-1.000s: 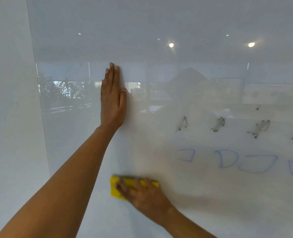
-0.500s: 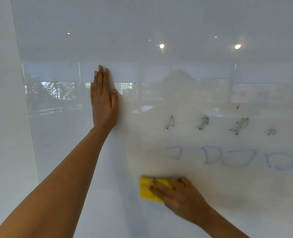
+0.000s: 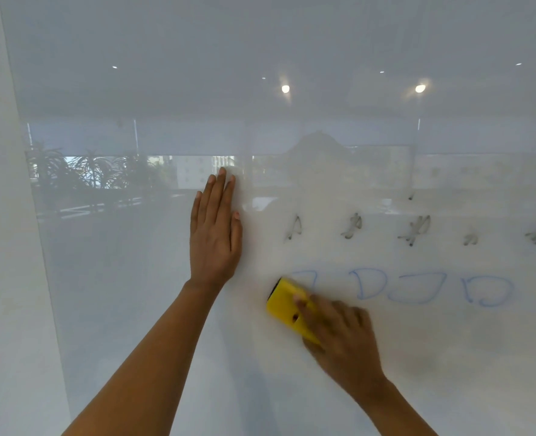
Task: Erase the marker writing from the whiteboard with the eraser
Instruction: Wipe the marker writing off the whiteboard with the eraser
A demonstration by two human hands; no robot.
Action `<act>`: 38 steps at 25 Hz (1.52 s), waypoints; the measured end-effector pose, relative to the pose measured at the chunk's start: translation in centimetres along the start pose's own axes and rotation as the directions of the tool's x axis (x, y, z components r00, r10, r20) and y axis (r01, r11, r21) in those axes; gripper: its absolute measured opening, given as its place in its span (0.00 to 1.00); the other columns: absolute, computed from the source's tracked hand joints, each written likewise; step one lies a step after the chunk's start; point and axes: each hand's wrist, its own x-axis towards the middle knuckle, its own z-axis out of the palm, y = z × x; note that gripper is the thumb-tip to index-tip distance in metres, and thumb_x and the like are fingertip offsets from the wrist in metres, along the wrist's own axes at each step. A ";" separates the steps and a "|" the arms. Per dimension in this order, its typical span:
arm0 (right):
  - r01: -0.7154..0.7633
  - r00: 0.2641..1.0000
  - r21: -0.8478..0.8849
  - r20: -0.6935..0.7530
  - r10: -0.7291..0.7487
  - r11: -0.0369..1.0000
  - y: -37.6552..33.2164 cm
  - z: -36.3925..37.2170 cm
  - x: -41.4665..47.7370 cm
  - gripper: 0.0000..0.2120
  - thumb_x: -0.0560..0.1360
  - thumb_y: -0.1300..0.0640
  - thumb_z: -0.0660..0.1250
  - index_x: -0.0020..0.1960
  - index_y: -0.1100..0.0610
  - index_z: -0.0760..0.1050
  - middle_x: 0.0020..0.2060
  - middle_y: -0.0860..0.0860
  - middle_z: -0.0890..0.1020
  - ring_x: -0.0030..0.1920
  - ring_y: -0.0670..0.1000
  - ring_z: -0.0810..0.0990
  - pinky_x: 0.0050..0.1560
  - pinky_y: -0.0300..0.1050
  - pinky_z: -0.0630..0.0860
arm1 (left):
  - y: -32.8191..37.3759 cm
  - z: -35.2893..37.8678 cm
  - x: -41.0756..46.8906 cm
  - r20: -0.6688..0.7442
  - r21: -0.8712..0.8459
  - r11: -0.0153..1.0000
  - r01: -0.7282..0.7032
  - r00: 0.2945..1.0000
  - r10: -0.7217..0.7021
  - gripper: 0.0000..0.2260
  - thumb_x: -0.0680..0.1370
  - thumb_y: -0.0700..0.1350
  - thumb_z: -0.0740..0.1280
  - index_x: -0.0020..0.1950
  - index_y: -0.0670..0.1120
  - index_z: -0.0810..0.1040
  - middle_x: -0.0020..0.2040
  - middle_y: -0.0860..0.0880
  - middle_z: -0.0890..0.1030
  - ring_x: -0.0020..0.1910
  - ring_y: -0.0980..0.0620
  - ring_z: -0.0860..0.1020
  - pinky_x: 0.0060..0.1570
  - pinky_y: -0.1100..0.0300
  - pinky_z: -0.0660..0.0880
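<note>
Overhead, ceiling lights [image 3: 285,88] glare off the whiteboard [image 3: 134,278]; right hand [image 3: 342,338] fingers grip the eraser [image 3: 284,302].

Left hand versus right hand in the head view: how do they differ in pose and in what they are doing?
The left hand lies flat and open on the whiteboard, fingers pointing up, holding nothing; the right hand is curled over the yellow eraser, pressing it to the board. The left hand sits higher, left of the writing; the right hand sits lower, at the blue marks. The left looks sharp, the right blurred. Both touch the board.
</note>
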 end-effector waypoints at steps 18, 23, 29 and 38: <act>-0.091 0.990 -0.074 -0.118 0.082 0.993 -1.8 0.4 5.4 0.29 0.71 0.47 0.66 0.70 0.51 0.65 0.63 0.49 0.69 0.46 0.53 0.69 0.39 0.46 0.68 | 0.3 2.5 -0.9 -0.104 0.040 0.998 0.055 0.993 -0.051 0.22 0.81 0.44 0.49 0.76 0.44 0.57 0.76 0.47 0.58 0.76 0.51 0.54 0.76 0.55 0.49; -0.248 0.952 -0.074 -0.206 0.228 0.966 1.2 -0.4 8.0 0.27 0.71 0.48 0.66 0.69 0.51 0.69 0.62 0.50 0.72 0.44 0.55 0.69 0.39 0.47 0.66 | 0.3 2.6 -1.0 -0.108 0.051 0.997 0.050 0.993 -0.045 0.22 0.81 0.43 0.48 0.76 0.44 0.57 0.76 0.47 0.59 0.77 0.51 0.54 0.76 0.55 0.49; -0.244 0.956 -0.054 -0.180 0.231 0.968 -1.1 0.1 10.4 0.29 0.71 0.47 0.63 0.71 0.52 0.65 0.64 0.49 0.68 0.44 0.54 0.67 0.40 0.47 0.67 | 0.3 2.6 -1.0 -0.117 0.040 0.998 0.047 0.992 -0.042 0.21 0.81 0.43 0.49 0.75 0.44 0.58 0.76 0.48 0.58 0.76 0.52 0.54 0.76 0.55 0.49; -0.651 0.688 0.106 -0.335 0.644 0.751 4.3 -1.9 12.9 0.28 0.73 0.47 0.66 0.70 0.54 0.67 0.61 0.56 0.76 0.44 0.58 0.71 0.41 0.49 0.69 | 0.4 2.7 -1.1 -0.119 0.055 0.997 0.060 0.992 -0.053 0.22 0.81 0.41 0.49 0.76 0.44 0.59 0.76 0.48 0.58 0.76 0.51 0.55 0.76 0.56 0.48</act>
